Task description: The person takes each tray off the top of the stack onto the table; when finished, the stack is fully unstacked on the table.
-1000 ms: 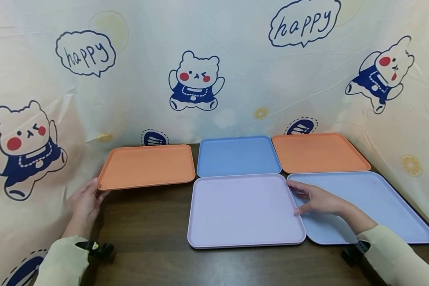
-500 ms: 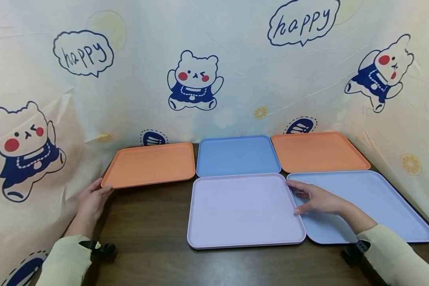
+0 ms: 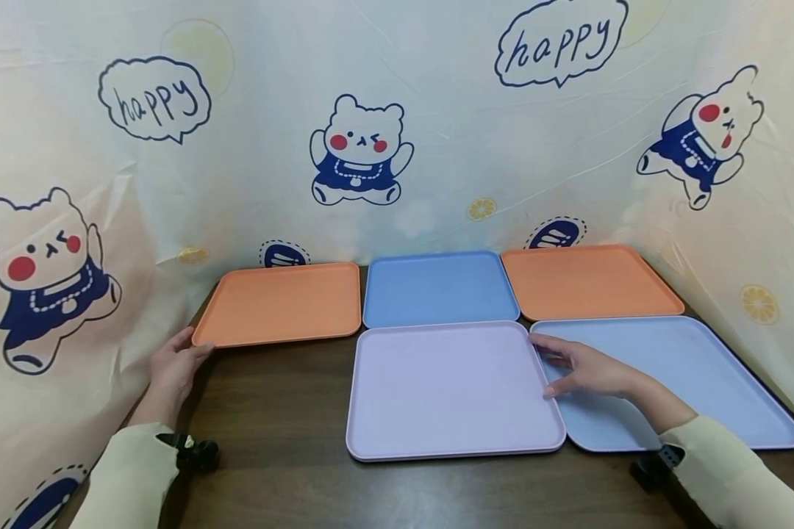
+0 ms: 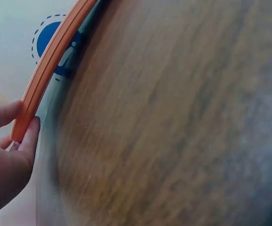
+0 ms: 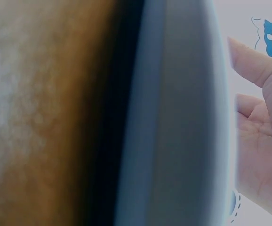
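In the head view my left hand (image 3: 173, 364) pinches the near left corner of the left orange tray (image 3: 281, 305), whose left side looks slightly raised. The left wrist view shows the orange tray's edge (image 4: 49, 66) between thumb and fingers. My right hand (image 3: 592, 371) lies at the right side of the lavender tray (image 3: 453, 389), its fingertips and thumb touching that edge. Beneath the right hand is the pale blue tray (image 3: 688, 382). In the right wrist view a tray's rim, large and blurred, hides part of the right hand (image 5: 263, 136).
A blue tray (image 3: 440, 290) and another orange tray (image 3: 592, 283) lie along the back of the brown wooden table (image 3: 271, 441). Directly behind them hangs a cloth (image 3: 437, 110) printed with bears. More cloth rises along the left and right sides.
My left hand has shifted a little to the right with the orange tray's near left corner, and that tray has straightened slightly. The right hand and the other trays keep their places.
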The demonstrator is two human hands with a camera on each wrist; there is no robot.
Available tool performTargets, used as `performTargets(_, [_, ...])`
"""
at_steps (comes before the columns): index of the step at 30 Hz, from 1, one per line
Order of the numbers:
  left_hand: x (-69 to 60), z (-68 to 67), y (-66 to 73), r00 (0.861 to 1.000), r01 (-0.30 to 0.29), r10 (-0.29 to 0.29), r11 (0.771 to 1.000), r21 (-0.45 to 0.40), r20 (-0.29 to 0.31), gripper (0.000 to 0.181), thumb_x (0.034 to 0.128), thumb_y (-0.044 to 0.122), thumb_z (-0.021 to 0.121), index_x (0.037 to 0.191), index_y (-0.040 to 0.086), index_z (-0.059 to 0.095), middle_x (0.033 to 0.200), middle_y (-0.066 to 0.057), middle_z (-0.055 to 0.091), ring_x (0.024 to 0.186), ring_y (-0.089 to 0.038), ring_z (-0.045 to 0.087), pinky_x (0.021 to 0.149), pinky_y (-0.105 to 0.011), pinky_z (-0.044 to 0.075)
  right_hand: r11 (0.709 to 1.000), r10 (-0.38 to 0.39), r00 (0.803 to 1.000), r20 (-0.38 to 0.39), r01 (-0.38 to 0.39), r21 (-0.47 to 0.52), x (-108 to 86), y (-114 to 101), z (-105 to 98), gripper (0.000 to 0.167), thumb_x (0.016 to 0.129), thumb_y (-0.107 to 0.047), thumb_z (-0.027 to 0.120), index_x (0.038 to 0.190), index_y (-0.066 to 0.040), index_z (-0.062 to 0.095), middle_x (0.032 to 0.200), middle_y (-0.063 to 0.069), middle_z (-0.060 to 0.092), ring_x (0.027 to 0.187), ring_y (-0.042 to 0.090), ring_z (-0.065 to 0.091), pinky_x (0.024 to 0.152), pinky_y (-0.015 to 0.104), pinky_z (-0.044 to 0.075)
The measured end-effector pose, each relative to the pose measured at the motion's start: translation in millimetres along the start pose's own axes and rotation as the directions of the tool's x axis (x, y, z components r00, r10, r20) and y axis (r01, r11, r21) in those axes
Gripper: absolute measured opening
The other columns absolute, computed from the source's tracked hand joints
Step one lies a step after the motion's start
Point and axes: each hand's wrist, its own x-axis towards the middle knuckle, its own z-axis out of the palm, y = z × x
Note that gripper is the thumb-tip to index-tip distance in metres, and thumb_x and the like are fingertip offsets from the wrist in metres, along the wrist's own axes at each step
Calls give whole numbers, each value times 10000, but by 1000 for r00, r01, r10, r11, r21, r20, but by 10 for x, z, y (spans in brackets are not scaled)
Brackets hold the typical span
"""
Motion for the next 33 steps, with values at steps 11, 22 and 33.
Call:
performTargets(11, [111,45,-65,995,-83,97,937,338,-27,683,963,127,584,1527,17,215,1544,-225,252,1376,-354,306,1087,-451,322,1000,12,1000,-4,-12,-4,3,-11,-11,991,768,-238,831,1519,12,235,1551,268,201,1382,470,249,1074,568,266])
performTargets(22, [206,77,-99,991,-114,135,885,451,-16,655,950,89,594,1494,-51,258,1512,-266,295,1358,-388,325,1071,-492,329,1000,14,1000,-2,-14,-2,1,3,6,994,776,-245,825,1518,25,222,1553,274,186,1388,475,227,1079,567,256])
performTargets(33, [290,129,-82,981,-158,194,848,507,-20,627,923,72,624,1450,-96,329,1448,-298,382,1300,-397,380,1046,-500,350,1000,12,1000,-7,-12,-13,-10,-10,4,993,775,-250,825,1516,28,226,1551,274,192,1385,470,240,1078,562,262])
